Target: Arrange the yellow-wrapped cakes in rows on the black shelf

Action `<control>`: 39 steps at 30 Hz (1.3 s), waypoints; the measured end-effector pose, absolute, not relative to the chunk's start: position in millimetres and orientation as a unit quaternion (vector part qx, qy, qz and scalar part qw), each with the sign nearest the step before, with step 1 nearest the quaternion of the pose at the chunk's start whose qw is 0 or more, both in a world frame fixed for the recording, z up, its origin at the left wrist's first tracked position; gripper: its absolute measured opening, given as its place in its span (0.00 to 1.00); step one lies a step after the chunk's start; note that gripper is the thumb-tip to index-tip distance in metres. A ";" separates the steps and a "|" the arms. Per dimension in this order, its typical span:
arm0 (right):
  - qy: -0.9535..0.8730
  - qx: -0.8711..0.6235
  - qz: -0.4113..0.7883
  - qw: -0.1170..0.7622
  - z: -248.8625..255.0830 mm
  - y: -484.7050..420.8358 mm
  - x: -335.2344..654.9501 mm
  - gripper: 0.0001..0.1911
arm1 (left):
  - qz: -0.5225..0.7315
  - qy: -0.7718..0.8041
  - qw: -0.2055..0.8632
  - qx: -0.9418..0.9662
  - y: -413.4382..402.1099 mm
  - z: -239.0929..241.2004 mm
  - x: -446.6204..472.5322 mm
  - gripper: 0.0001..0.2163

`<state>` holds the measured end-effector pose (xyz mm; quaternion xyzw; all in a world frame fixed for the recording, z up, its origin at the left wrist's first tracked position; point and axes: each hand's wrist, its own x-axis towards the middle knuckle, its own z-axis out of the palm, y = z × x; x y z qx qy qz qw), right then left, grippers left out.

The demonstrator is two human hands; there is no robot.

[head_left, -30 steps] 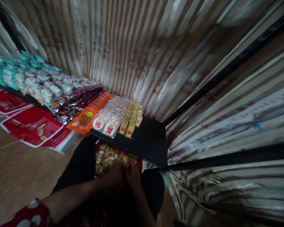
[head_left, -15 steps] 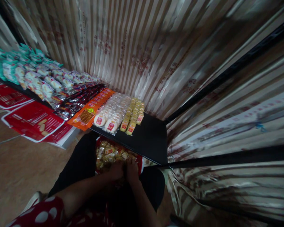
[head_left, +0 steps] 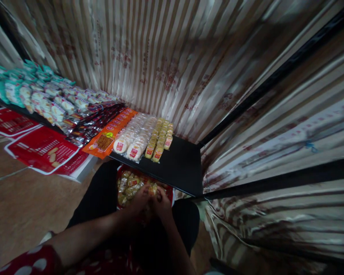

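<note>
My left hand (head_left: 141, 198) and my right hand (head_left: 162, 201) meet above a red tub (head_left: 171, 194) between my legs. Pinched between the fingers of both is a small wrapped snack (head_left: 153, 189) in clear and yellow-green film. More yellow-green wrapped snacks (head_left: 128, 186) fill the tub below. On the black shelf (head_left: 183, 164) just beyond, rows of the same yellow-green snacks (head_left: 158, 147) stand beside rows of round white wrapped crackers (head_left: 129, 144). Dim light hides the exact finger contact.
Farther left on the shelf lie an orange snack bag (head_left: 103, 141), dark red packets (head_left: 88, 124), white packets (head_left: 60, 101) and teal packets (head_left: 11, 86). Red printed bags (head_left: 46, 149) hang below the shelf edge. A striped curtain (head_left: 160, 57) and black posts (head_left: 246, 99) enclose the back and right.
Both hands have risen slightly out of the tub's contents, and a wrapped snack now shows between their fingers. The view has shifted a little.
</note>
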<state>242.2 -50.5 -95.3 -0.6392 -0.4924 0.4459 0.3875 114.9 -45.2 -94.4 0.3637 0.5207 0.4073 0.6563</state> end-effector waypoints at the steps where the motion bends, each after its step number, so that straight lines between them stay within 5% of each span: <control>1: -0.461 -0.623 0.483 0.408 -88.6 -51.2 241.8 0.23 | 0.420 0.522 0.654 0.351 -44.9 -91.9 115.3 0.21; 6: -0.334 -0.537 0.602 0.488 -52.7 -50.8 241.1 0.30 | 0.430 0.541 0.638 0.339 -38.9 -69.9 121.6 0.16; 11: -0.340 -0.535 0.568 0.525 -38.9 -42.4 245.7 0.27 | 0.371 0.539 0.602 0.459 -29.0 -38.4 128.3 0.08; 26: -0.385 -0.603 0.406 0.568 -31.2 48.3 289.5 0.23 | 0.386 0.604 0.404 0.569 25.5 1.4 175.1 0.20; 39: -0.474 -0.639 0.330 0.508 -56.0 154.1 285.3 0.20 | 0.422 0.563 0.548 0.452 95.4 -23.6 212.5 0.25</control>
